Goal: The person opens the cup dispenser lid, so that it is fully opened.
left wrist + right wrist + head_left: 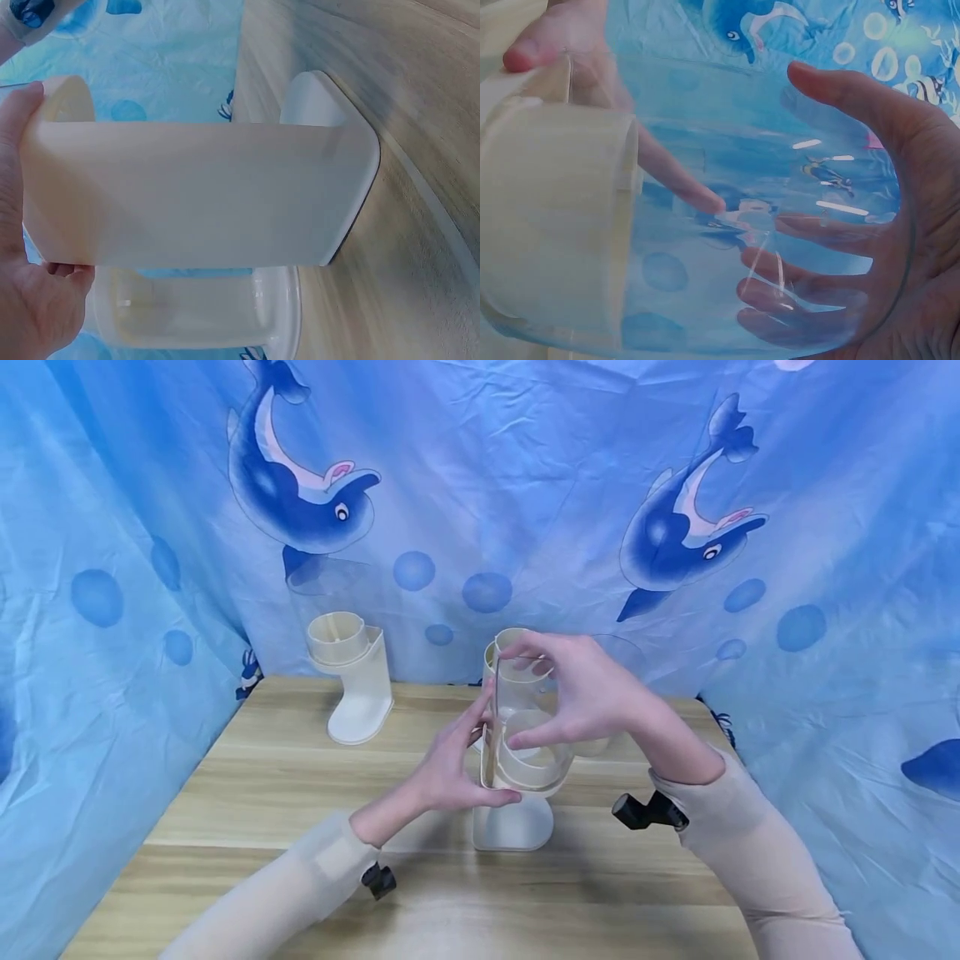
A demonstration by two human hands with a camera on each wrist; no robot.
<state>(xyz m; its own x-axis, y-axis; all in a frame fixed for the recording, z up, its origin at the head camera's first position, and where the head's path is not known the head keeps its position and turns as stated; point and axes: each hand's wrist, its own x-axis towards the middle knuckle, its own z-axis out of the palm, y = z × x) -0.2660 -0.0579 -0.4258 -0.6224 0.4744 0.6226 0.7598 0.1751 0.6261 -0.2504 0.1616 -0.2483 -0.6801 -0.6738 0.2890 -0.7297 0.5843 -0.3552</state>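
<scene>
Centrally held above the table: a clear plastic cylindrical container point(525, 727), seated in the cream-coloured ring top of an off-white plastic stand point(513, 822). Gripped from the right by the right hand point(592, 693), fingers curled round the transparent wall, thumb low near the cream ring, fingertips over the upper rim; seen through the clear wall point(780, 225) in the right wrist view, with the curled fingers point(802, 292) wrapped about the far side. Steadied from the left by the left hand point(450, 768), fingers fairly straight and pressed against the stand's cream side, thumb along the lower edge; same contact shown in the left wrist view, thumb point(19, 150) laid on the edge of the cream panel point(202, 195). Resting under all this, a light wooden table point(262, 793), the stand's foot touching it. Further back on the left, well apart, a second cream plastic stand with ring top point(352, 681), upright and untouched. Behind and around, a blue cloth backdrop printed with dolphins point(300, 485). Strapped at each pale sleeve, a small black camera mount point(645, 812).
</scene>
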